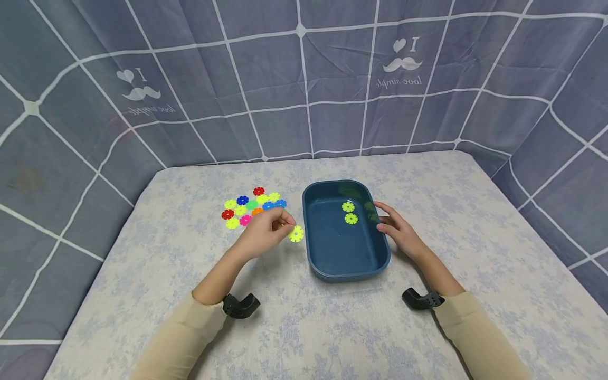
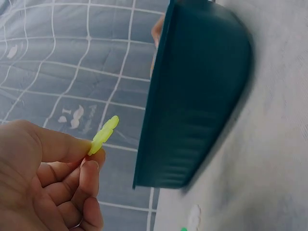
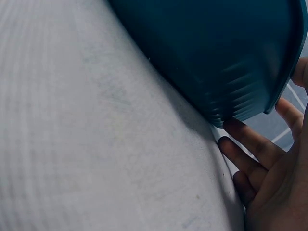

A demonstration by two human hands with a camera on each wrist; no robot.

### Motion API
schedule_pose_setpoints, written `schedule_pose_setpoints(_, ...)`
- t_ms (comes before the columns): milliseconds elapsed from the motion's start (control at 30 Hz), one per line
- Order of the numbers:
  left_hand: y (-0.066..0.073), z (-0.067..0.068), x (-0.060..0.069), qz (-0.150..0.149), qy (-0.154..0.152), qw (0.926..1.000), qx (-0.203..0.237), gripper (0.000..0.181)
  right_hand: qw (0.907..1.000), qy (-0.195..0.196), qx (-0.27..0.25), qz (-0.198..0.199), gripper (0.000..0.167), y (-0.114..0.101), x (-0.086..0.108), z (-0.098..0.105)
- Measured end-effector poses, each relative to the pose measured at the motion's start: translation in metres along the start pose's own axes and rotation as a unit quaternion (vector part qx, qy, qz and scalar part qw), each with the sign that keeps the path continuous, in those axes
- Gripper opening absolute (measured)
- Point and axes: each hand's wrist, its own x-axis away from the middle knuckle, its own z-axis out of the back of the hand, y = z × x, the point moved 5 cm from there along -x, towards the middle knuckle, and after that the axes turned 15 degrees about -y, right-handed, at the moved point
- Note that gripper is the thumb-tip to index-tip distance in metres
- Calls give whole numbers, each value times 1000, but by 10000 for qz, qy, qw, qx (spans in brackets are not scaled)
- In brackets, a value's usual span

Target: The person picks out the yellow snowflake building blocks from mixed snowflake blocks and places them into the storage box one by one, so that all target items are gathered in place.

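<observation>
Blue tub [image 1: 342, 248]: middle of the frame, on the pale patterned bench [image 1: 304, 327]; two yellow-green discs [image 1: 350, 219] lie inside, in its upper right part.
Left hand [image 1: 265, 231]: left of centre, thumb and fingers pinched together on the edge of a notched yellow disc [image 1: 298, 235].
Yellow disc: near the frame's centre, just left of the tub, outside it.
Right hand [image 1: 402, 233]: right of centre, fingers apart and fairly straight, touching the tub's rim and outer wall.
Multicoloured discs [image 1: 252, 203]: grouped left of centre.
</observation>
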Motion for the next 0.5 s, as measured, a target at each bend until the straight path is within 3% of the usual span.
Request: schedule_pose_setpoints(500,19,-11,-15,-240,-198,9995,40,5,10000,28,48,-19,58,0,0,-1)
